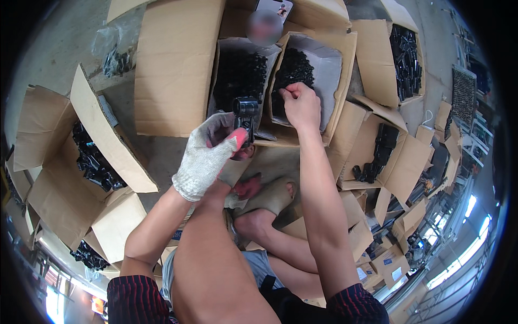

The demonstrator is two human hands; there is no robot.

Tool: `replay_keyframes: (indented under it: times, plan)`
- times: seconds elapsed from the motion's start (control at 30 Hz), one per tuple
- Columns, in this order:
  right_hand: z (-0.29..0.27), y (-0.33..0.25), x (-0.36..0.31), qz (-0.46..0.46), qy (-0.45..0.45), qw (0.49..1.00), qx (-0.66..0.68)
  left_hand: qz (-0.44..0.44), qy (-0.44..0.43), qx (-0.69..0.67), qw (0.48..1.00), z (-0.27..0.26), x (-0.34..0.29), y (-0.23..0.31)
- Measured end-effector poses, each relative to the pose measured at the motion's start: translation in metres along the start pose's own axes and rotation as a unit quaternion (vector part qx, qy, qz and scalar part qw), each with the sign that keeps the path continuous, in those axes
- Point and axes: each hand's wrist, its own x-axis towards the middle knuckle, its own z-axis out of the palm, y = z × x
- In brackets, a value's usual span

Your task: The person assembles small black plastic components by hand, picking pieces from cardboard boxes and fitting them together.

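A grey concrete floor [65, 43] lay crowded with open brown cardboard boxes, most holding black parts. The person sat among them, knees drawn up. The left hand [208, 154], in a white knitted glove with a red-tipped thumb, was raised in front of the knees with its fingers curled shut around a small black metal part [246, 116], held upright just above the box edge. The bare right hand [301, 105] stretched further forward on a nearly straight arm, fingertips pinched together over the heap of small black pieces [292, 73] in a grey-lined cardboard box [329, 70]; whether it gripped a piece I could not tell. Just left stood a second lined box of black pieces [237, 73]. Further left, a tilted open box of larger black fittings [91, 159].
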Motion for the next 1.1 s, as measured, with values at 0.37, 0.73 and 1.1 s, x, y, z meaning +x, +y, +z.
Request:
replay_keyframes:
  times: [0.37,0.73,1.1]
  plan:
    - [-0.013,0.000,-0.032,-0.046,0.026,0.931,0.362,0.016,-0.023,-0.034,0.999,-0.006,0.003,-0.011]
    - [-0.033,-0.047,-0.128,0.004,-0.101,0.860,0.500,0.128,0.037,0.106,0.985,0.003,-0.007,-0.018]
    - [-0.029,-0.043,-0.134,0.031,-0.121,0.833,0.538,0.157,0.033,0.142,0.977,0.000,-0.013,-0.025]
